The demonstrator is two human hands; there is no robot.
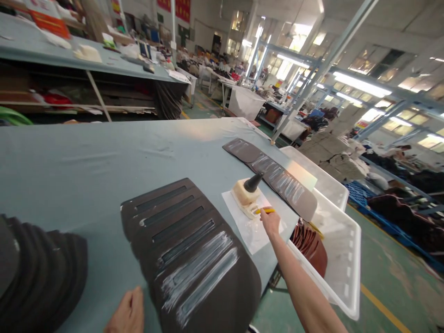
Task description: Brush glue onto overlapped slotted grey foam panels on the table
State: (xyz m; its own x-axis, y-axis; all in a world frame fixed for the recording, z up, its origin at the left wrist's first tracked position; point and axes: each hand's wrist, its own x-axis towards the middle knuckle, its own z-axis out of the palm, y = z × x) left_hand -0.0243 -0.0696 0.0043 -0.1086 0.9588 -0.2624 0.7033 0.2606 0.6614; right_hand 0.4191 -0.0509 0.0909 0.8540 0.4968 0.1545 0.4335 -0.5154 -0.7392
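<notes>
My right hand (269,221) reaches out to the right and pinches a yellow-handled brush (264,211) beside a cream glue bottle with a black nozzle (247,190), which lies on a white sheet (250,227). My left hand (127,314) rests at the near edge of the table, fingers curled, next to a dark brown slotted leather panel (189,252) streaked with white glue along its near slots.
A grey-blue table (86,162) carries a stack of dark pieces (38,268) at the left and a long row of glued brown strips (274,175) at the right. White plastic bins (338,249) holding brown pieces stand off the right edge. Benches and shelves fill the background.
</notes>
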